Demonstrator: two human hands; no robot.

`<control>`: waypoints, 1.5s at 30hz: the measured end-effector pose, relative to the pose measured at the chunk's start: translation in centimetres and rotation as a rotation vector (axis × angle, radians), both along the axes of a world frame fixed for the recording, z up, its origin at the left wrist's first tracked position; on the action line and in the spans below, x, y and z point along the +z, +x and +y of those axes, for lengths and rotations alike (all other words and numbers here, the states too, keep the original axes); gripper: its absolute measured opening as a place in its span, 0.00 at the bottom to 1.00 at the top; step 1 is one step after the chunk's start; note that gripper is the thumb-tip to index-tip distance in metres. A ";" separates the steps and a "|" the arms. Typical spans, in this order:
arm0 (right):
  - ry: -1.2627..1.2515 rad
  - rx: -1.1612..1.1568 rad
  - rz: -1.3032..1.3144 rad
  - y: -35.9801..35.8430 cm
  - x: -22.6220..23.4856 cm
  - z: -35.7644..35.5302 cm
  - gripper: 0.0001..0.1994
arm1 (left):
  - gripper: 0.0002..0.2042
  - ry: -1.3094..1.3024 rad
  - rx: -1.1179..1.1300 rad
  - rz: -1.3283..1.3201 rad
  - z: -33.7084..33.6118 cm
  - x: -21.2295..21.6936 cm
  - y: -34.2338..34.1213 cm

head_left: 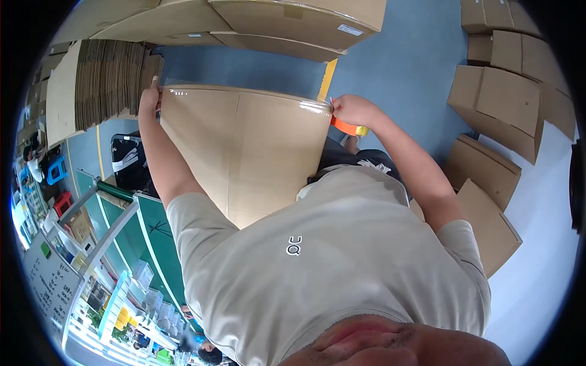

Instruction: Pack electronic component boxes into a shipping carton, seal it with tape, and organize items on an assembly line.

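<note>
A large brown rectangular cardboard box [244,143], contents hidden, sits before me, my right hand [353,111] clenched around an orange-and-yellow tape dispenser [347,127] at its far right corner, my left hand [149,99] at its far left corner, its grip impossible to tell.

bright light, glare on the carton [244,146], bent dark-cornered edges

**A workroom with a blue floor [421,73]**

We see a yellow stripe [328,79] on it at upper centre and a pale wall [540,201] along the right. At left we find a blue stool [57,169] and a red stool [63,202]; at lower left, a whiteboard [52,283] and bright strip lights [94,349]
</note>
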State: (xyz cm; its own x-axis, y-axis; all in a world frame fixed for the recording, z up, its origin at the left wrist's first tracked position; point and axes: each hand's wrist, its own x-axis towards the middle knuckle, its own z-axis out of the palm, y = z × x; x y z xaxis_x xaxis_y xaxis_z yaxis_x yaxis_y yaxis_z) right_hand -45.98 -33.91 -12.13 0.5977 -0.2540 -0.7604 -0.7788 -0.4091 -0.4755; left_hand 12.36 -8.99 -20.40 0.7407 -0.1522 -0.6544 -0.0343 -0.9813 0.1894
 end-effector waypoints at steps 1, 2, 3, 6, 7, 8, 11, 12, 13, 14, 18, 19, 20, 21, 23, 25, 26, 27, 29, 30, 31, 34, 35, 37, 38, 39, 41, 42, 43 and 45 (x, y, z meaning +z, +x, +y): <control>-0.037 -0.043 0.088 -0.9 0.1 -0.4 0.16 | 0.30 -0.051 -0.068 0.015 -3.6 0.3 -2.2; -0.046 -0.084 0.117 -2.2 -0.4 -0.8 0.16 | 0.30 -0.103 -0.131 0.033 -6.8 0.9 -4.7; -0.049 -0.122 0.086 -2.6 -1.0 -0.6 0.16 | 0.30 -0.145 -0.158 0.025 -7.2 2.1 -5.7; -0.057 -0.182 0.024 -3.6 -3.4 1.0 0.16 | 0.30 -0.129 -0.367 0.052 -7.2 1.8 -5.1; -0.019 -0.203 0.023 -3.8 -4.4 1.9 0.17 | 0.30 -0.122 -0.471 0.065 -7.1 1.5 -4.6; 0.019 -0.207 0.002 -3.0 -5.5 2.6 0.18 | 0.30 -0.122 -0.451 0.046 -5.7 1.0 -3.1; 0.117 -0.350 -0.062 -3.2 -7.2 2.6 0.21 | 0.28 0.026 -1.169 -0.288 -3.6 0.6 -0.4; 0.181 -0.518 -0.084 -3.8 -7.4 1.8 0.23 | 0.29 0.054 -1.011 -0.277 -4.0 1.0 -1.3; 0.130 -0.566 -0.094 -4.7 -6.8 0.9 0.23 | 0.30 0.043 -0.896 -0.250 -7.2 1.0 -4.5; 0.100 -0.600 -0.128 -4.5 -5.8 1.1 0.23 | 0.32 0.041 -0.872 -0.285 -7.4 1.6 -5.4; -0.054 -0.300 0.009 -0.3 -1.8 1.5 0.31 | 0.35 0.134 -0.935 -0.425 -7.5 5.1 -10.2; -0.109 -0.192 0.043 0.3 -3.8 1.4 0.33 | 0.35 0.155 -1.023 -0.503 -7.5 5.3 -11.0; -0.136 -0.196 0.016 0.7 -4.7 1.5 0.33 | 0.35 0.049 -1.067 -0.531 -6.9 4.8 -12.2; -0.202 -0.020 -0.041 1.0 -5.6 1.4 0.37 | 0.36 -0.057 -1.112 -0.558 -6.6 4.3 -13.0; -0.282 0.112 -0.065 0.4 -5.8 1.0 0.41 | 0.36 -0.098 -1.172 -0.452 -9.6 5.7 -19.2; -0.179 0.086 0.125 2.7 -1.8 1.9 0.45 | 0.36 -0.190 -1.170 -0.490 -9.2 5.2 -23.5; -0.123 0.069 0.223 3.3 -0.5 2.0 0.47 | 0.35 -0.174 -1.178 -0.482 -9.4 5.1 -25.5; -0.136 0.055 0.217 3.2 0.1 1.8 0.47 | 0.35 -0.162 -1.192 -0.473 -10.3 5.6 -27.6; -0.199 0.142 0.155 3.1 0.8 1.9 0.50 | 0.35 -0.200 -1.178 -0.441 -11.1 5.1 -30.7; -0.225 0.190 0.128 2.9 1.0 2.2 0.52 | 0.35 -0.199 -1.175 -0.444 -11.5 5.4 -32.1; -0.226 0.192 0.125 2.9 1.1 2.3 0.52 | 0.34 -0.191 -1.186 -0.404 -12.2 5.8 -33.3; -0.270 0.242 0.127 2.5 1.9 2.2 0.53 | 0.34 -0.154 -1.177 -0.334 -13.4 6.7 -37.8; -0.275 0.247 0.118 2.1 1.8 2.2 0.53 | 0.35 -0.136 -1.185 -0.304 -14.1 6.9 -38.7; -0.356 0.204 0.073 1.3 1.2 2.2 0.53 | 0.33 -0.109 -1.169 -0.273 -15.5 7.4 -39.4; -0.392 0.190 0.050 1.1 0.8 2.6 0.53 | 0.32 -0.080 -1.150 -0.221 -15.6 7.0 -39.6; -0.398 0.205 0.039 0.9 0.7 3.0 0.53 | 0.31 -0.053 -1.127 -0.166 -15.2 6.5 -40.1; -0.467 0.167 0.030 1.4 1.0 4.0 0.51 | 0.29 -0.320 -1.087 -0.437 -12.7 4.2 -39.4; -0.498 0.159 0.029 1.3 0.8 4.1 0.50 | 0.29 -0.583 -1.044 -0.699 -11.2 3.3 -39.3; -0.494 0.125 0.018 1.2 0.5 4.2 0.47 | 0.29 -0.562 -1.006 -0.702 -9.4 3.2 -39.9; -0.454 0.023 -0.026 0.1 -0.4 4.4 0.40 | 0.32 -0.490 -0.748 -0.872 -3.9 3.3 -42.1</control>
